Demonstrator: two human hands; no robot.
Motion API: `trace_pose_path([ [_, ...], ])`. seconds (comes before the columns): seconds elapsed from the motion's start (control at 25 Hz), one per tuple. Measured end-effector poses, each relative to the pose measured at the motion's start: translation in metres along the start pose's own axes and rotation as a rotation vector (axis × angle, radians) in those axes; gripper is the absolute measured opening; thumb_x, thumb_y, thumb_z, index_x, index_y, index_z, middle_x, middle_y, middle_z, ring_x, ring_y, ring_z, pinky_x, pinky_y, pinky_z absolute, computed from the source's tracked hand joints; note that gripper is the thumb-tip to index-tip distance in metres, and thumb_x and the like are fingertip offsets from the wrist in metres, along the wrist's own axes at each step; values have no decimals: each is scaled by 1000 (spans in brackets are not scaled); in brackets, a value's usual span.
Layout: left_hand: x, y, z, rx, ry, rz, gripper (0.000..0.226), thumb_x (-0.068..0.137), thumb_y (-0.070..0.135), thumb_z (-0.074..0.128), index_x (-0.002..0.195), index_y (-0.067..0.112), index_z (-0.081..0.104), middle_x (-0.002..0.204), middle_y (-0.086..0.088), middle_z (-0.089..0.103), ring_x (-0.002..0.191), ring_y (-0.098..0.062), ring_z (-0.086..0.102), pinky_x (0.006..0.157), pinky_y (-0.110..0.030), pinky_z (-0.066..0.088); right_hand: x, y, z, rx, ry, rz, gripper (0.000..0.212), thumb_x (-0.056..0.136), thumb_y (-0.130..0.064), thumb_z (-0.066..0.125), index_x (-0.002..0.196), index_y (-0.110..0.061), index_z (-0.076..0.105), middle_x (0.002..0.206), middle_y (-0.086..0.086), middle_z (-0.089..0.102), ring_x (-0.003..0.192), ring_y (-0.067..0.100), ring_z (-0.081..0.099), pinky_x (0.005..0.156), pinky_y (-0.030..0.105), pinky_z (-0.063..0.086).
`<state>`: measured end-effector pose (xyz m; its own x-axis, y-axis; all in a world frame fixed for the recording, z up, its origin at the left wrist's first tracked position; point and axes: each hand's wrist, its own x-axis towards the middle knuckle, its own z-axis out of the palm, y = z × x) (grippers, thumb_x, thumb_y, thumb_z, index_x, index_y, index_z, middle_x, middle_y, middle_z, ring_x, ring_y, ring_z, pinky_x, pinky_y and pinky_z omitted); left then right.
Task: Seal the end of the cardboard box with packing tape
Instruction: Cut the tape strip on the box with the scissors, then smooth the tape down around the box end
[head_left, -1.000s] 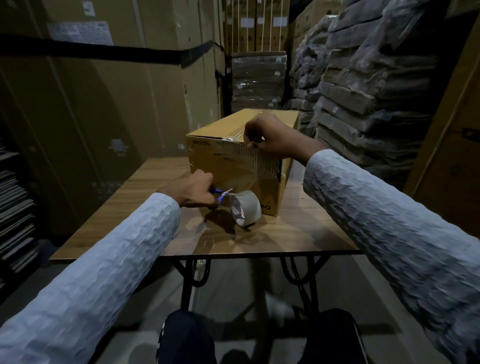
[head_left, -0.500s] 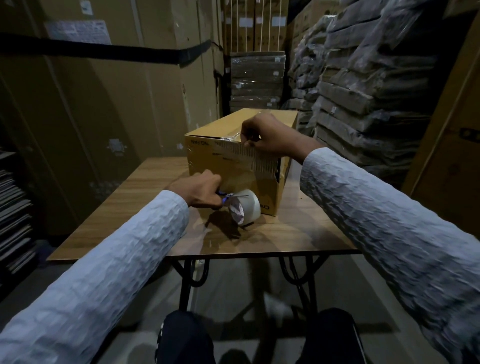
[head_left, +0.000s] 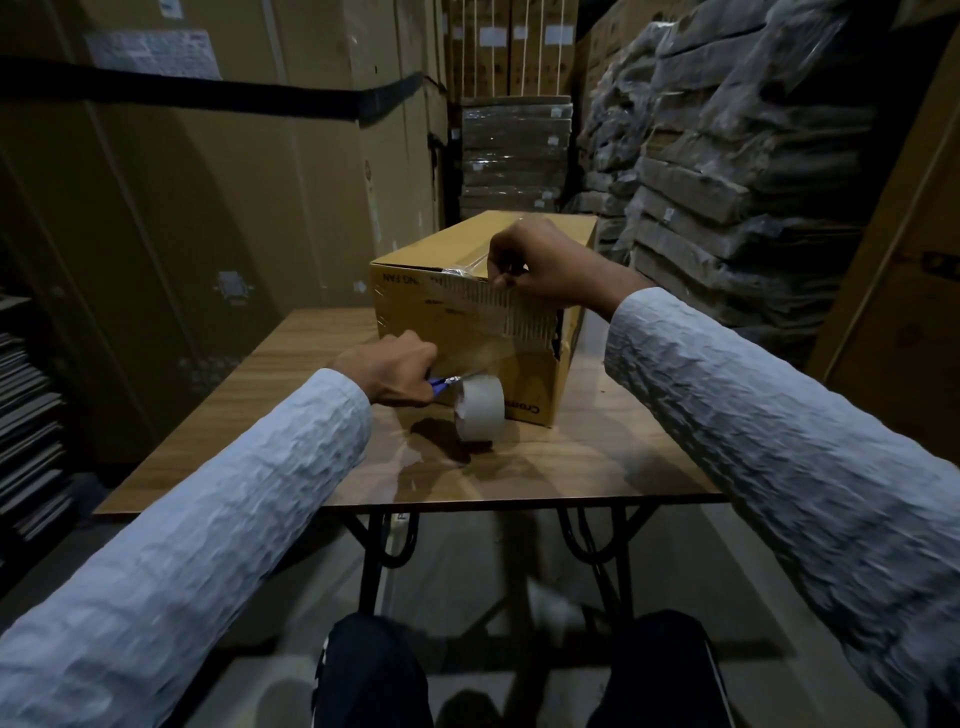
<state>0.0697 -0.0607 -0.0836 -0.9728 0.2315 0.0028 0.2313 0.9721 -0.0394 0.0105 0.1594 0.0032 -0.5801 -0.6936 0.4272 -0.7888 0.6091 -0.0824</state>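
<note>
While the roll of packing tape (head_left: 480, 410) stands on edge on the wooden table (head_left: 597, 467) just in front of the cardboard box (head_left: 467, 260), the left hand (head_left: 395, 371) beside it grips a blue-handled cutter (head_left: 441, 383) at the stretched tape. Farther back, the right hand (head_left: 550, 265) pinches the tape at the box's top near edge, fingers curled.

Yellow-brown box (head_left: 467, 291) — whitish tape roll (head_left: 480, 415) — blue-handled scissors (head_left: 439, 383).
</note>
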Motion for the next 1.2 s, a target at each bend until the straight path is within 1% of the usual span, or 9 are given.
trace_pose_path([
  [0.16,-1,-8,5,-81,21,-42,22,89,32,69,93,21,50,98,-7,56,86,-24,60,68,-31,48,-3,5,1,56,22,22,12,94,-4,67,105,-8,69,101,3,66,94,13,63,84,25,54],
  [0.28,-7,-15,5,-163,81,-110,29,85,31,74,100,11,59,97,-10,63,88,-27,62,65,-34,51,-8,13,3,119,51,63,12,94,-5,66,104,-10,68,99,0,66,93,11,63,87,25,54],
  [0.36,-9,-23,7,-217,104,-140,35,82,31,78,103,4,67,94,-12,69,86,-28,65,70,-37,54,-10,18,3,191,80,92,12,94,-4,66,102,-14,67,96,-5,66,91,6,64,86,22,54],
  [0.6,-25,-39,16,-647,118,-102,20,92,31,73,91,12,78,88,-6,73,82,-21,66,71,-34,50,-10,25,4,339,135,151,13,94,-7,67,99,-19,67,99,-3,68,94,7,67,83,23,55],
  [0.76,-39,-54,39,-979,165,-141,19,97,19,66,88,6,76,98,-18,72,93,-29,65,85,-40,50,-10,33,8,450,221,202,10,94,-8,67,98,-18,68,99,1,71,88,9,67,79,26,56],
  [0.88,-49,-70,60,-1148,225,-201,17,88,21,74,77,10,79,93,-21,74,91,-32,65,84,-43,49,-14,39,6,482,285,248,4,95,-10,67,98,-10,70,96,7,70,83,11,66,75,27,56],
  [0.96,-51,-76,70,-980,201,-237,16,88,27,73,79,15,79,93,-11,76,90,-27,67,84,-43,50,-18,39,3,483,299,267,9,97,-11,66,100,-3,70,95,11,70,80,11,64,72,26,56],
  [1.08,-47,-80,85,-630,84,-302,16,96,29,69,81,33,75,96,3,74,92,-16,67,86,-39,55,-25,36,-1,536,325,277,11,98,-10,63,103,-2,70,91,4,67,75,4,62,67,24,55],
  [1.2,-46,-76,85,-439,188,-280,17,85,26,81,75,38,72,105,3,71,98,-14,63,90,-42,57,-31,34,-3,632,358,308,12,99,-9,63,106,-2,69,89,-1,66,68,-3,61,64,20,55],
])
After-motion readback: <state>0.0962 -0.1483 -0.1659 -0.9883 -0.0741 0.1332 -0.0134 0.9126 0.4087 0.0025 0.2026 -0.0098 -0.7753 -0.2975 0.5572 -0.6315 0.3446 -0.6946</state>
